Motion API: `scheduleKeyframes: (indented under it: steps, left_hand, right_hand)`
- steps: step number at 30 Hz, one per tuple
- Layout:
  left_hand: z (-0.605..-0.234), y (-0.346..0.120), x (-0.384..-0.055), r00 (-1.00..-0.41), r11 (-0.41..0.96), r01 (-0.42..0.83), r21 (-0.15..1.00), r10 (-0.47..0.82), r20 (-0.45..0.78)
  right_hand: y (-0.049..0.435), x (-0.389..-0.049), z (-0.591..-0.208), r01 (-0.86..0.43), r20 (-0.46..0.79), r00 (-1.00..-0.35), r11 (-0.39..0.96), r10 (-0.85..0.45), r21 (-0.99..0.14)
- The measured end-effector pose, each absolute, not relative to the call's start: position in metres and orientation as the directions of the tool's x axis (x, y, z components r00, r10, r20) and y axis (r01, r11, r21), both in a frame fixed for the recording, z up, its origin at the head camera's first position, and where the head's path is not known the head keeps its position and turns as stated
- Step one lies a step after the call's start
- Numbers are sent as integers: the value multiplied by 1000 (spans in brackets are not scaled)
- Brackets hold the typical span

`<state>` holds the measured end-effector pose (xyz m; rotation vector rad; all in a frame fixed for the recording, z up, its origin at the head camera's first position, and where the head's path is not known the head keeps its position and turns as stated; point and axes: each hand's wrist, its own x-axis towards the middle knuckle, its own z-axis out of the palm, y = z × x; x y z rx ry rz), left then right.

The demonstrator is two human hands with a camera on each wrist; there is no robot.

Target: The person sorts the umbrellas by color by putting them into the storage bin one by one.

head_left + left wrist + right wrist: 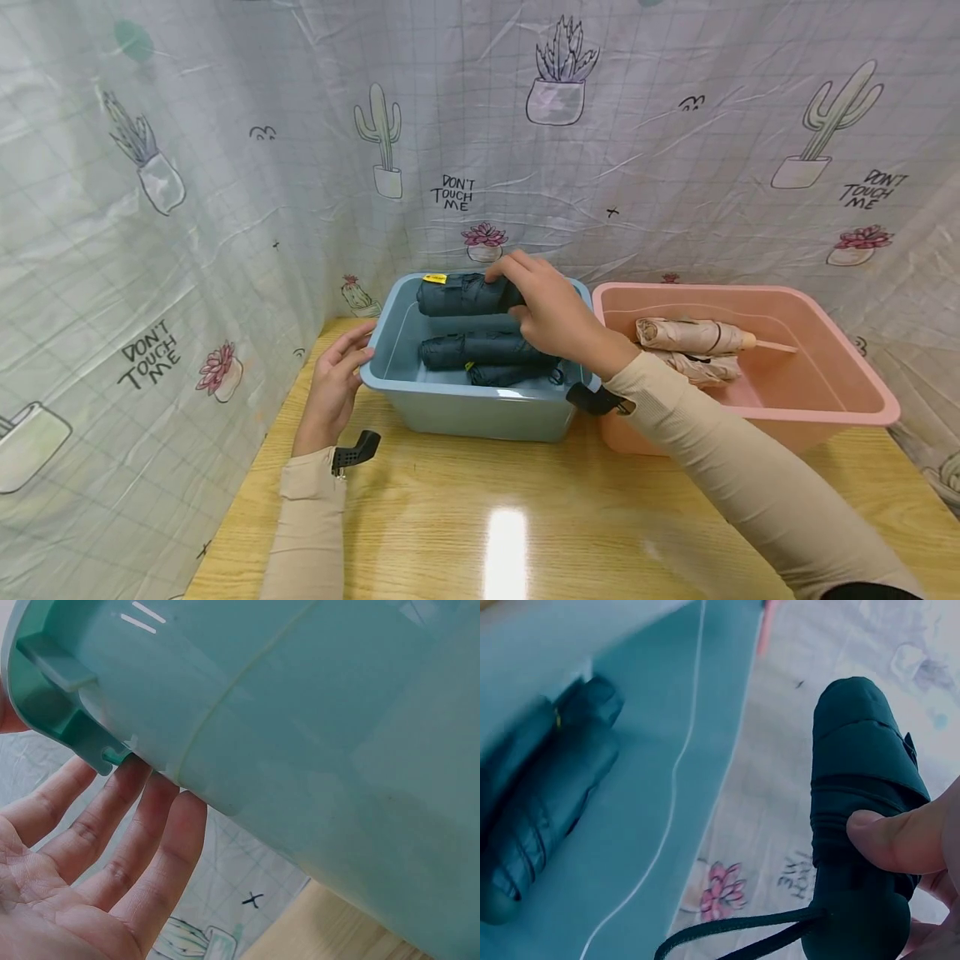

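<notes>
In the head view my right hand grips a dark folded umbrella with a yellow tag, level over the back part of a blue plastic bin. The right wrist view shows the thumb pressed along the held umbrella and a cord loop hanging from its end. Two more dark folded umbrellas lie inside the bin. At the bin's left end is my left hand. Its fairly straight fingers touch the outer wall just under the rim.
A pink bin stands close to the right of the blue one, holding beige folded umbrellas, one with its handle sticking out. Both bins sit on a wooden table. A cactus-print curtain hangs behind and to the left.
</notes>
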<state>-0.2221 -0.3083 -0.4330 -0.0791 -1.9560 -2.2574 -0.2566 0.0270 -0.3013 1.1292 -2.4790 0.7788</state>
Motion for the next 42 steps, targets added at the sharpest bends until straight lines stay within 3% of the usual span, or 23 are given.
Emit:
scheduleKeyframes:
  steps: [19,42]
  left_hand:
    - [-432,-308,-221,-985,-134,160,978,-82,150]
    - [-433,-308,-221,-988,-146,143,979,-73,134]
  right_hand:
    - [12,-308,-311,-662,318,-749,636,-582,-396]
    - [9,-344,-340,-595,140,-795,715,-590,-368]
